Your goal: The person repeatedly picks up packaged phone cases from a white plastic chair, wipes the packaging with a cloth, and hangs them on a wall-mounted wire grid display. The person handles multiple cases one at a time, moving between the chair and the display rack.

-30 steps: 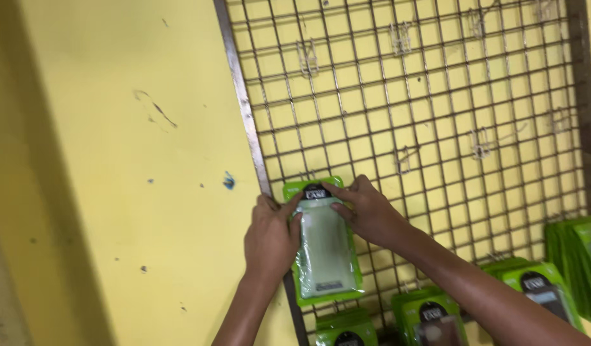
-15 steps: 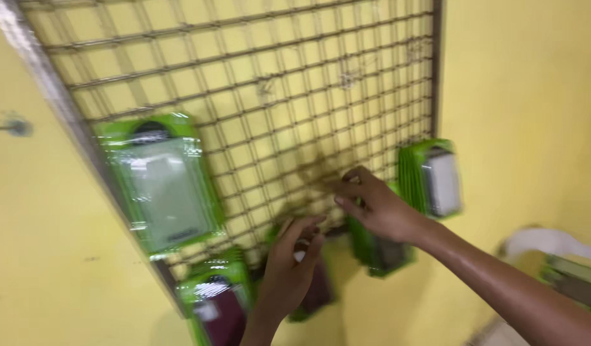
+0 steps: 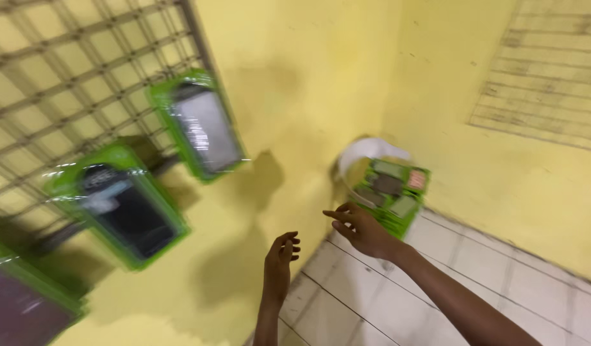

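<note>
Both empty: left hand [image 3: 279, 259] loosely curled, right hand [image 3: 363, 230] spread, nearest the green packs [image 3: 393, 191] piled in a white chair [image 3: 366, 157] (corner); other packs [image 3: 204, 125] hang on the wire grid [image 3: 65, 77].

My left hand [image 3: 279, 259] and right hand [image 3: 363, 230] have come off the wire grid [image 3: 71, 83] and now hang empty with fingers loosely spread. My view has swung right and down, bringing in the tiled floor [image 3: 475, 282] and a stack of green packages [image 3: 391, 189] in the corner.
</note>
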